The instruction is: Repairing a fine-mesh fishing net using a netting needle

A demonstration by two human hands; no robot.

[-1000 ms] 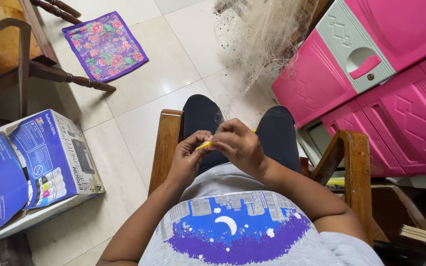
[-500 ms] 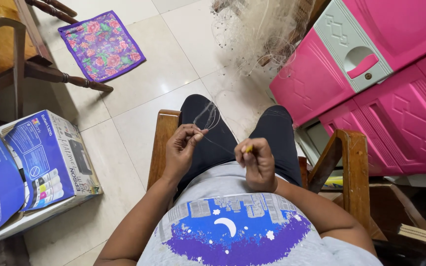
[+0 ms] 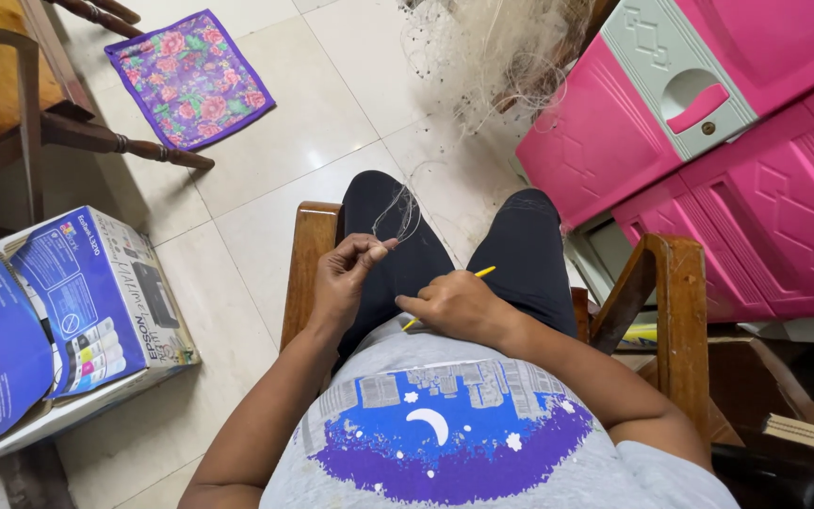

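left hand [image 3: 343, 278] fingers [image 3: 376, 251] pinched together on thin pale net thread loop [image 3: 398, 215] above lap, right hand [image 3: 454, 306] fingers closed round slim yellow plastic netting needle [image 3: 478, 274] over thigh, wooden armchair [image 3: 671, 283], pale fishing net heap [image 3: 501, 47] on floor, blue printed cardboard box [image 3: 58, 311] at left

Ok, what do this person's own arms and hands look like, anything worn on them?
Both arms are bare to above the elbow, where short grey sleeves of a printed T-shirt begin. The left hand and right hand wear no gloves; no watch, ring or bracelet shows.
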